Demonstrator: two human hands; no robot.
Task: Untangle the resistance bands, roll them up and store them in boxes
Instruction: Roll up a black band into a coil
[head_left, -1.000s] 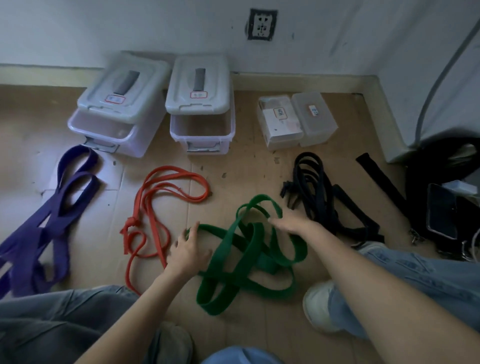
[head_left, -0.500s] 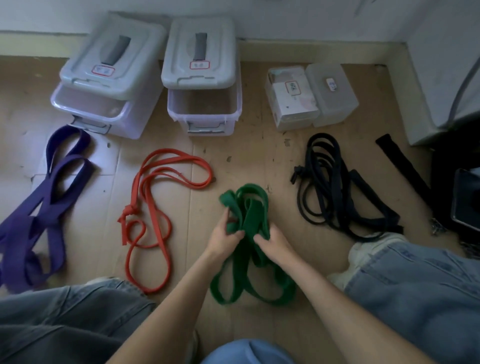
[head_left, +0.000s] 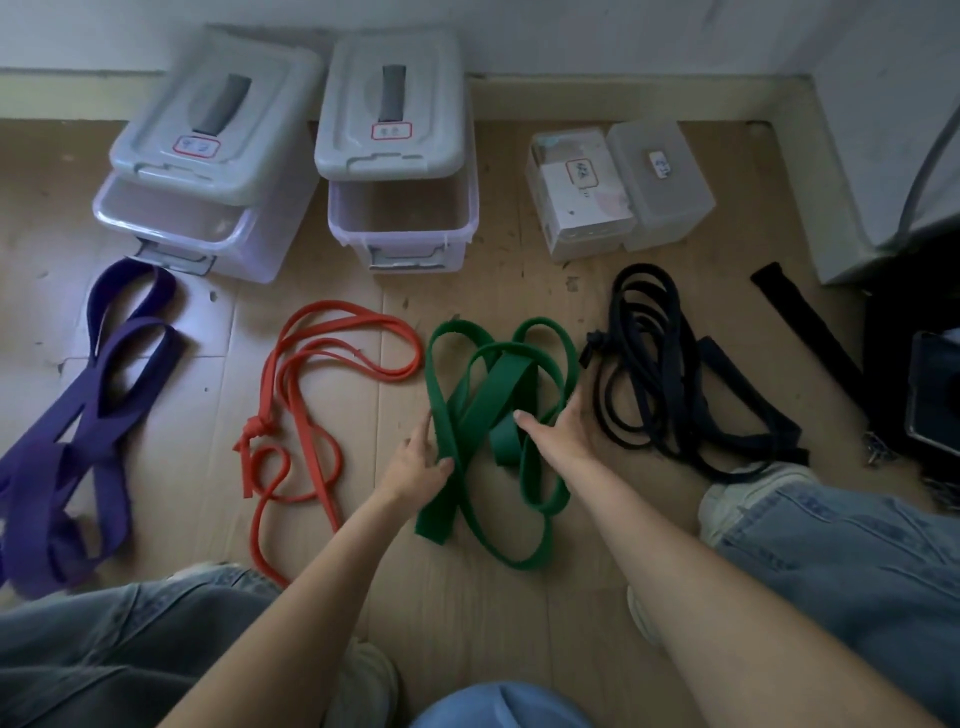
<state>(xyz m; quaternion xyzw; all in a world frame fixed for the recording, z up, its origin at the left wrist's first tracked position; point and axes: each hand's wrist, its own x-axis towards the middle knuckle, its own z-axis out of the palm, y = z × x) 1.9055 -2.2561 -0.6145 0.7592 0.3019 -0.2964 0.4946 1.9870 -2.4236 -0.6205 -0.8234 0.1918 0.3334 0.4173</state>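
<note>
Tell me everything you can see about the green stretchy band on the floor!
The wide, flat green resistance band looks like matte rubber. It lies on the wooden floor in a tangle of crossing loops, not rolled up, between the thin orange band and the black bands. Two loops point toward the clear plastic boxes; longer loops trail back toward the person. The left hand grips one strap at its left side, and the right hand rests on the loops at its right side.

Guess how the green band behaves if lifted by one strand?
Probably floppy: the green band lies in slack crossed loops flat on the floor. Likely drags its other loops along, since strands overlap between the left hand and right hand. Looks rubbery, so probably grippy, not slippery.
</note>
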